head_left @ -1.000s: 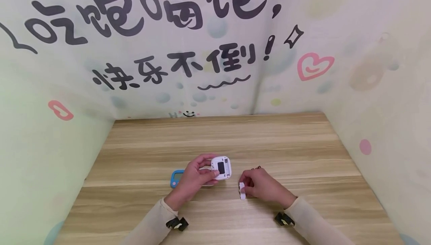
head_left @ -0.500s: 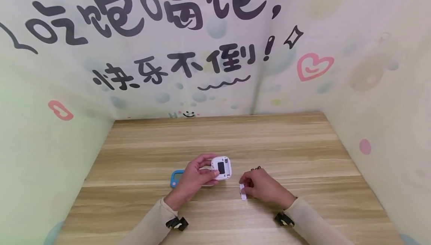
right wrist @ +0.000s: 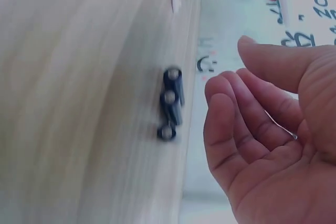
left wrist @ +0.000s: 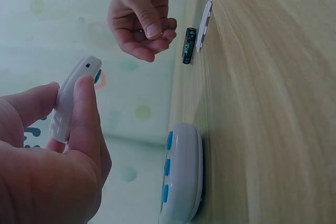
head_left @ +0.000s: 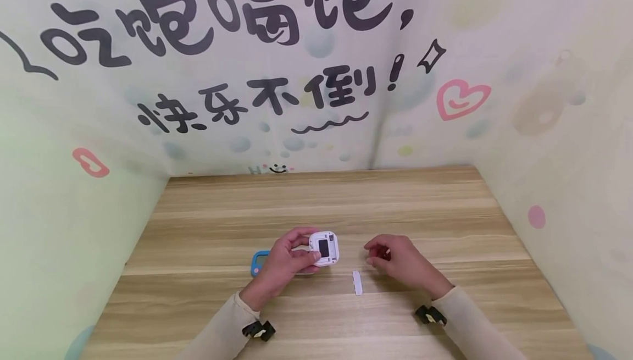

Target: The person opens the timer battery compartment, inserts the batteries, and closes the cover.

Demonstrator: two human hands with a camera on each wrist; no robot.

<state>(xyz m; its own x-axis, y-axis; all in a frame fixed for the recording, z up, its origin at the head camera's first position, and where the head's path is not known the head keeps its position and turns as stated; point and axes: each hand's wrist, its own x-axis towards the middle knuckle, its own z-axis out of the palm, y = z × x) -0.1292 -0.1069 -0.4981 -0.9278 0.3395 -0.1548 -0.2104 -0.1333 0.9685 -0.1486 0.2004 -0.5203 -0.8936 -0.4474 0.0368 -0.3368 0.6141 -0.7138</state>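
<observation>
Between thumb and fingers, my left hand (head_left: 282, 259) holds a small white electronic device (head_left: 332, 239), its back turned up. A black square and an uncovered battery compartment show on that back. My right hand (head_left: 399, 261) hovers to the right with its fingers loosely curled and holds nothing. Below and left of it, a white battery cover (head_left: 357, 283) lies on the wooden table. Dark batteries (right wrist: 169, 98) lie on the table near the right hand in the right wrist view. One battery (left wrist: 188, 45) shows beside the cover in the left wrist view.
A second device with a blue front (head_left: 255, 266) and a screen lies on the table, partly hidden behind my left hand. Its white body and blue buttons (left wrist: 167, 167) show in the left wrist view. Printed walls enclose the wooden table (head_left: 316, 195) at the back and sides.
My right hand has let go of the battery cover and moved right and slightly up, leaving the cover on the table. The left hand keeps holding the white device almost unmoved.
</observation>
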